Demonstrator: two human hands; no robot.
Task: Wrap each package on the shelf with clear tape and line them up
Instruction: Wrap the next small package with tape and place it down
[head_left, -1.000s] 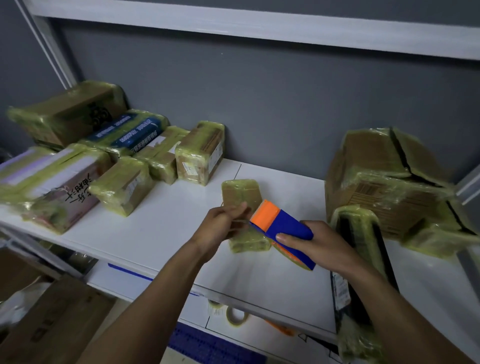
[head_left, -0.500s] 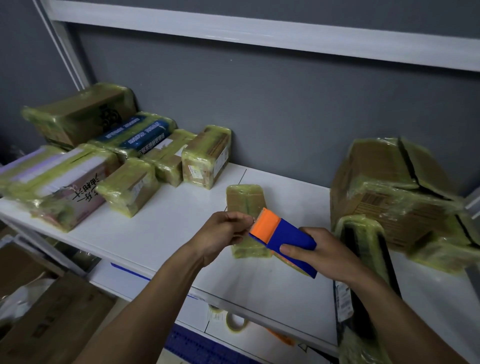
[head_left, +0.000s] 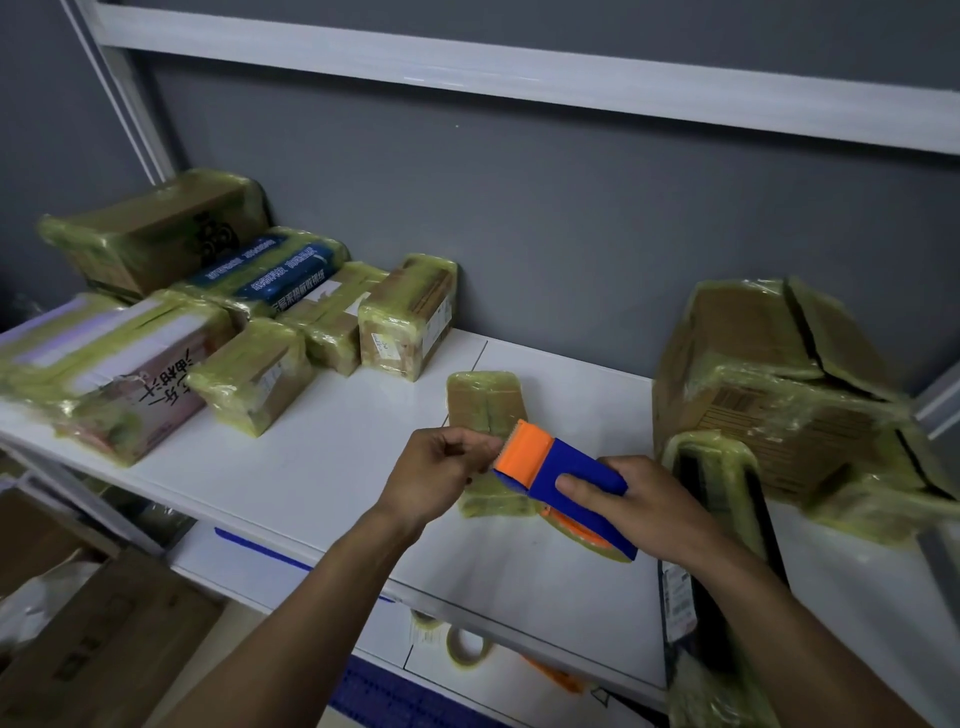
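A small flat package (head_left: 485, 402), glossy with yellowish tape, is seen mid-shelf (head_left: 322, 467) under two hands, the left hand (head_left: 441, 475) pinched shut at the blue-orange dispenser (head_left: 563, 480) gripped by the right hand (head_left: 641, 506), while six wrapped packages (head_left: 408, 317) are lined up leftward.

1. We reach both bare forearms forward, hands near each other.
2. Our left hand (head_left: 439, 467) is curled, fingertips pinched (what they pinch is unclear).
3. Our right hand (head_left: 636, 506) grips downward, fingers wrapped.

White shelf (head_left: 332, 467), tape-wrapped packages (head_left: 405, 317)
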